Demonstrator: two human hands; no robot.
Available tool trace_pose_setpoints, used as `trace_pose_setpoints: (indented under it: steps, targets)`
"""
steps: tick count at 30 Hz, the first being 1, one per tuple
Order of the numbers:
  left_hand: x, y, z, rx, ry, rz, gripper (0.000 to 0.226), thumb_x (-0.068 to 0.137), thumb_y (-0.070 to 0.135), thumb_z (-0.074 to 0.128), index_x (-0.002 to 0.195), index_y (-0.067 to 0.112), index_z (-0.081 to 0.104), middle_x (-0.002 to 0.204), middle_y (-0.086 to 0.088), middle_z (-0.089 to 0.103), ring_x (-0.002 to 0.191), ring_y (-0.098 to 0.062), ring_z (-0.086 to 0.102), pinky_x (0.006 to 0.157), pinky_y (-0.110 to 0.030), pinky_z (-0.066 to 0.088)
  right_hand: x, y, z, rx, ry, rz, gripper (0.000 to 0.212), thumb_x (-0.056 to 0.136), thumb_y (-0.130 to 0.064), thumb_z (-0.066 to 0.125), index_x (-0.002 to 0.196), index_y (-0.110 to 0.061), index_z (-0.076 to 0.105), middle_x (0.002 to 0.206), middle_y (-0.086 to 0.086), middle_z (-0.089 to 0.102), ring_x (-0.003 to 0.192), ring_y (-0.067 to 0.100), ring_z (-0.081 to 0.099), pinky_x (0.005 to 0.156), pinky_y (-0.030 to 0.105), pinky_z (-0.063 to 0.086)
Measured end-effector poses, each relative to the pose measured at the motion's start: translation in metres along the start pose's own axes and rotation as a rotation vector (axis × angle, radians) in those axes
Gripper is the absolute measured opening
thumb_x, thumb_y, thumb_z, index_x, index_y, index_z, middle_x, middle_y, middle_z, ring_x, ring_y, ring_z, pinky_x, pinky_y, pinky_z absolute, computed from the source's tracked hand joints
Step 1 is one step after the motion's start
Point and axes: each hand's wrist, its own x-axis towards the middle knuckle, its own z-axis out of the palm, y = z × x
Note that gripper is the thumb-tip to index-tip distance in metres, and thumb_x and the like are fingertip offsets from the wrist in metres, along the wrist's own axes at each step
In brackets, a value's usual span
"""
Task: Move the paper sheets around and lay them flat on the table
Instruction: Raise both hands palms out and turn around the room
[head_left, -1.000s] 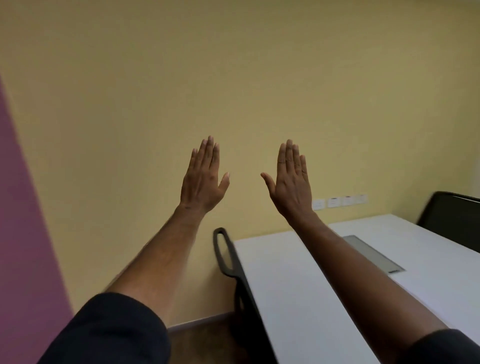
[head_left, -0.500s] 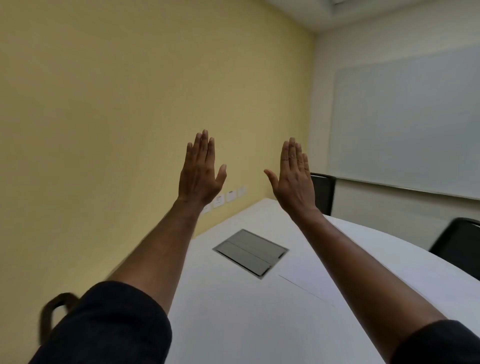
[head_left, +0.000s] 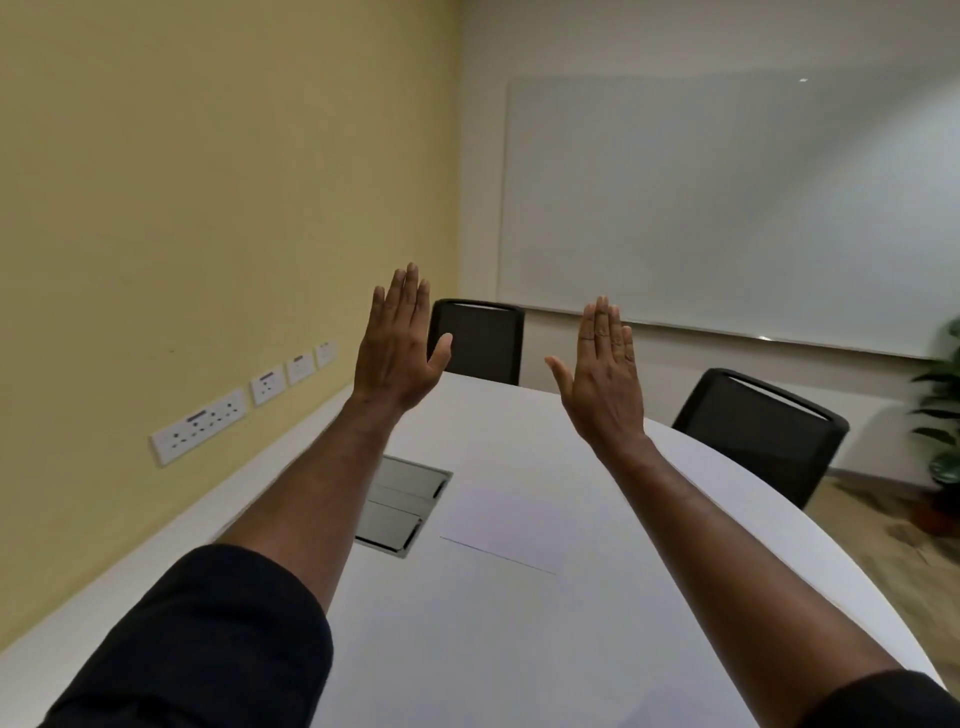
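Both hands (head_left: 397, 353) still raised, fingers (head_left: 602, 322) spread, empty | paper sheet (head_left: 514, 512) now central

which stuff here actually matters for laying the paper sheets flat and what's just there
For the job:
- paper sheet, lying flat on the table
- left hand and right hand, both raised, open and empty

Just there:
- metal cable hatch set into the table
- two black chairs
- whiteboard
- wall sockets
- plant
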Motion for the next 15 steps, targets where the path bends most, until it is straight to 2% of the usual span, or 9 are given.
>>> trace_pose_setpoints:
  steps: [5, 10, 15]
  targets:
    - [-0.003, -0.04, 0.064, -0.083, -0.046, 0.052, 0.077, 0.098, 0.048, 0.023, 0.158, 0.001, 0.011, 0.168, -0.018, 0.004, 0.157, -0.03, 0.002, 0.127, -0.05, 0.007, -0.001, -0.005, 0.039, -0.054, -0.057, 0.06, 0.079, 0.105, -0.052, 0.032, 0.16, -0.003, 0.001, 0.169, 0.015, -0.003, 0.157, 0.027, -0.005, 0.128, 0.042, 0.005]
    - [-0.028, -0.084, 0.142, -0.153, -0.155, 0.025, 0.08, 0.098, 0.051, 0.022, 0.158, 0.0, 0.011, 0.168, -0.018, 0.005, 0.157, -0.029, 0.003, 0.127, -0.049, 0.007, -0.014, -0.015, 0.09, -0.066, -0.135, 0.112, 0.078, 0.105, -0.052, 0.031, 0.16, -0.005, 0.002, 0.169, 0.013, -0.002, 0.157, 0.025, -0.004, 0.129, 0.041, 0.004]
    - [-0.052, -0.096, 0.22, -0.228, -0.247, 0.046, 0.08, 0.098, 0.052, 0.022, 0.158, 0.0, 0.01, 0.168, -0.018, 0.003, 0.156, -0.029, 0.002, 0.127, -0.05, 0.007, -0.047, -0.012, 0.152, -0.078, -0.245, 0.106, 0.076, 0.106, -0.051, 0.03, 0.16, -0.004, 0.006, 0.169, 0.013, 0.003, 0.157, 0.025, 0.001, 0.129, 0.041, 0.006]
